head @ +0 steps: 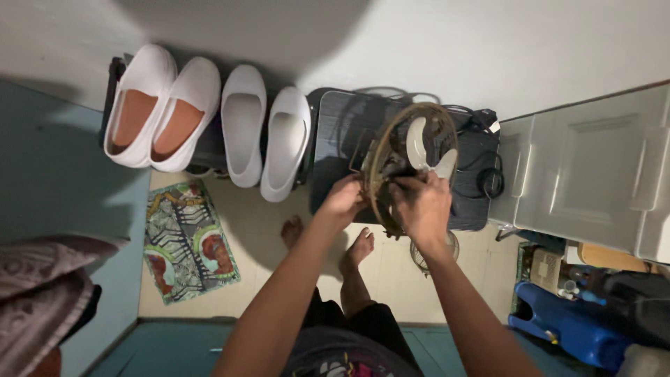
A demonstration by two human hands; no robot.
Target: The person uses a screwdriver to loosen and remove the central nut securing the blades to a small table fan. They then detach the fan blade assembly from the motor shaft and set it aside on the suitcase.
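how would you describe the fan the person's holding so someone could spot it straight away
Start at the dark slatted table against the pale wall, right of the row of white slip-on shoes. Above it, the left hand and right hand grip a small round fan with a dusty wire cage and pale blades, the only round caged thing there.

hands: left (343, 199), right (422, 206) grip dusty fan (412, 164) (grille on) | 4 white shoes (209, 119) behind

1. We see one view only, from a camera worn on the head.
2. We look steeply down past our forearms to our feet (328, 241) on the floor (279, 279).
3. We sit close to the hands; the wall (453, 42) fills the top edge.
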